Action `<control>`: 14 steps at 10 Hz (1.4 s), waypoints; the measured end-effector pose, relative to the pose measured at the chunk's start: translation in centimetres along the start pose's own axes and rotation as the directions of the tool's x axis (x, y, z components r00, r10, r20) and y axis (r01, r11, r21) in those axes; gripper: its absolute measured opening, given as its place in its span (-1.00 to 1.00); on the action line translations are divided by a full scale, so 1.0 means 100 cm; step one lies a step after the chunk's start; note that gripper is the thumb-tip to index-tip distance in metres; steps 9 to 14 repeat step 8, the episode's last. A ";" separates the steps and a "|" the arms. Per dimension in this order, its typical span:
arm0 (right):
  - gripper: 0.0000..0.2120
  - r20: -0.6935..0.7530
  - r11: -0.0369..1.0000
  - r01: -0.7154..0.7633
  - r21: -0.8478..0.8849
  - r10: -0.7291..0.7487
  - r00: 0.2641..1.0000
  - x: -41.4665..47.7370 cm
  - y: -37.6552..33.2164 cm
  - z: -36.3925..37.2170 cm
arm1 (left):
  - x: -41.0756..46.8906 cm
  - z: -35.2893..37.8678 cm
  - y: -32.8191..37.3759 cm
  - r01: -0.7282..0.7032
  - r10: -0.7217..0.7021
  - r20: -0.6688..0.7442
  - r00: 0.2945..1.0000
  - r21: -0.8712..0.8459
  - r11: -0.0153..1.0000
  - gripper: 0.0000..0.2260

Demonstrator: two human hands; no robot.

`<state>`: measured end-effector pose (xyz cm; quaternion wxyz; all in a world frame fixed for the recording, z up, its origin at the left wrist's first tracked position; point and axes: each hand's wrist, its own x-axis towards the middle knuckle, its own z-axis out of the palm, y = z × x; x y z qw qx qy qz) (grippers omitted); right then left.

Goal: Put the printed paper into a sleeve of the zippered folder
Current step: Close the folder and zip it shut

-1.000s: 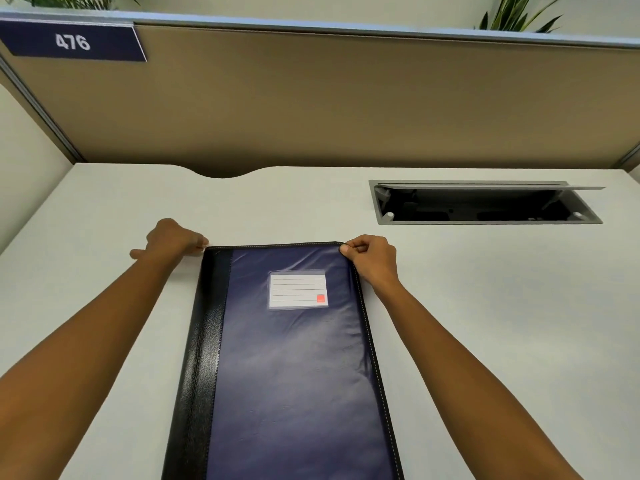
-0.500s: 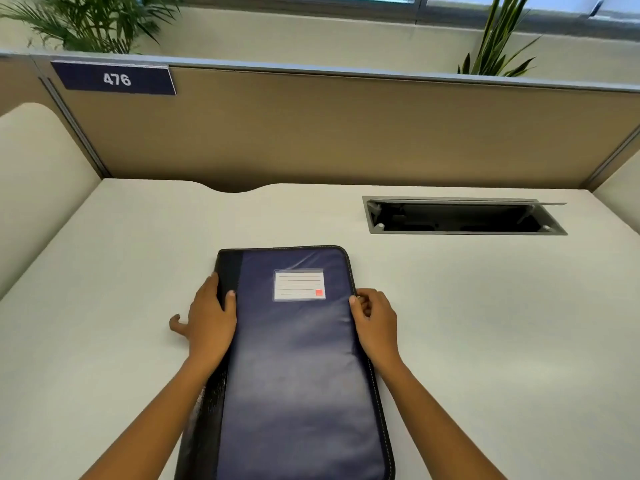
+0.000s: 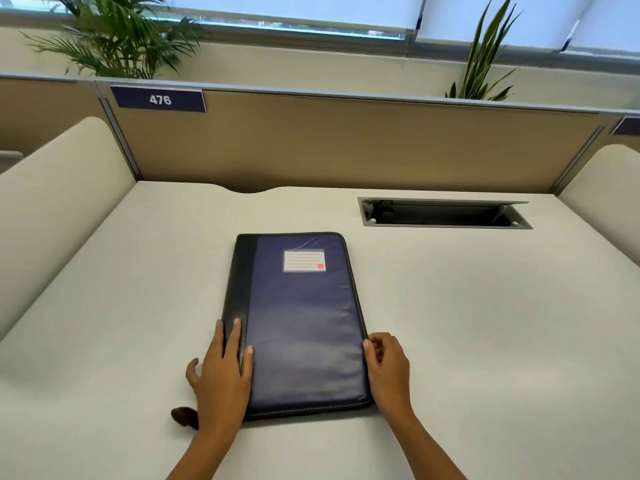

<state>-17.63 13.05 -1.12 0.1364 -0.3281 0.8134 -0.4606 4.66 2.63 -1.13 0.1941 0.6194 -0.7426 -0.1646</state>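
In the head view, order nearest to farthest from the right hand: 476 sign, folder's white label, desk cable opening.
1. white label, on the folder, ahead-left of the right hand.
2. cable opening, farther back, to the right.
3. 476 sign, on the partition, far left.

We look across a pale grey desk (image 3: 450, 323) with an open cable hatch (image 3: 443, 213) set into its far right. Behind it stands a tan partition (image 3: 346, 143) bearing a dark blue plate marked 476 (image 3: 159, 99), with rounded cream dividers at our left (image 3: 59, 202) and right (image 3: 609, 188). Beyond, we see two leafy plants (image 3: 114, 39) (image 3: 485, 60) under bright, blind-covered windows (image 3: 294, 8).
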 end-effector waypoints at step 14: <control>-0.61 0.074 0.946 0.228 -0.230 -0.217 0.973 0.005 -0.046 -0.003 | 0.013 -0.024 0.029 -0.179 0.188 -0.065 0.980 0.126 0.976 -0.49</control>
